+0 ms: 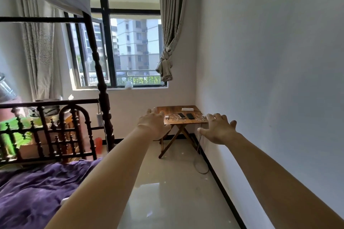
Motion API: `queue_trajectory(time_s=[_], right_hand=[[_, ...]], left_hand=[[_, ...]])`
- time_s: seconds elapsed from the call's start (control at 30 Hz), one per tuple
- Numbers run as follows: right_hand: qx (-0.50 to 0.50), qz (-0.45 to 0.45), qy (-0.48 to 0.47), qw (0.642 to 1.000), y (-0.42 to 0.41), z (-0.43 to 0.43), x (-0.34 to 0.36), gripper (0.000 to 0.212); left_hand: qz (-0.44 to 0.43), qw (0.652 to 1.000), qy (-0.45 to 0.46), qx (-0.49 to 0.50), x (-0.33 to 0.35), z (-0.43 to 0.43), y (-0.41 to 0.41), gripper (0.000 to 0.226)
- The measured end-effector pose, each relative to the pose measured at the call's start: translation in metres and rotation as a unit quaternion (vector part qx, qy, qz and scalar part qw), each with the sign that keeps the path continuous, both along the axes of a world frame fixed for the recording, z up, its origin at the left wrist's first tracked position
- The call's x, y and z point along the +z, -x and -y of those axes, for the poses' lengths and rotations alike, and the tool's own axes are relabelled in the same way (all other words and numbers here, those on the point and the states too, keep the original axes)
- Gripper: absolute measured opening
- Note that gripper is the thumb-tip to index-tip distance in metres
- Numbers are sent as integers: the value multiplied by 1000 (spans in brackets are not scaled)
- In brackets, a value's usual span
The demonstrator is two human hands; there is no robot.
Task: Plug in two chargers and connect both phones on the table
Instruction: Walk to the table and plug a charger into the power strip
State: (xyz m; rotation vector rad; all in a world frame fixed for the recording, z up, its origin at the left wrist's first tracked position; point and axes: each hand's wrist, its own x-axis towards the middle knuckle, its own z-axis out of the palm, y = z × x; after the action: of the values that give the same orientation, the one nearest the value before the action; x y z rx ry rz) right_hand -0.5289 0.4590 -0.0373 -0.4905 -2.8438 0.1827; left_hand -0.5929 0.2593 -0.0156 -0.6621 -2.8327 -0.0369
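- Forearms (104, 182) stretch out nearest me, beside the blanket (28, 191) at left.
- Left hand (151, 123): fingers spread, holding nothing, short of the table (167, 109).
- Charger (166, 117), phones (182, 115) and strip (187, 109) lie on it, well ahead.
- Right hand (216, 129): spread too, empty.
- Best to step closer first, then carry a charger to the strip.

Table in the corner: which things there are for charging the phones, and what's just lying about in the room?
For the job: phone, second phone, white charger, cables, power strip, folding table.
Just lying about: purple blanket, windowsill jar, knotted curtain.
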Motion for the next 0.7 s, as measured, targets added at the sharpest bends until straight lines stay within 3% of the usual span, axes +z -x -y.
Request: queue_trajectory(time_s=[0.7], right_hand=[[-6, 34, -22, 999, 401, -209, -15, 65]], left_hand=[[63, 997, -45, -30, -29, -229, 403, 62]])
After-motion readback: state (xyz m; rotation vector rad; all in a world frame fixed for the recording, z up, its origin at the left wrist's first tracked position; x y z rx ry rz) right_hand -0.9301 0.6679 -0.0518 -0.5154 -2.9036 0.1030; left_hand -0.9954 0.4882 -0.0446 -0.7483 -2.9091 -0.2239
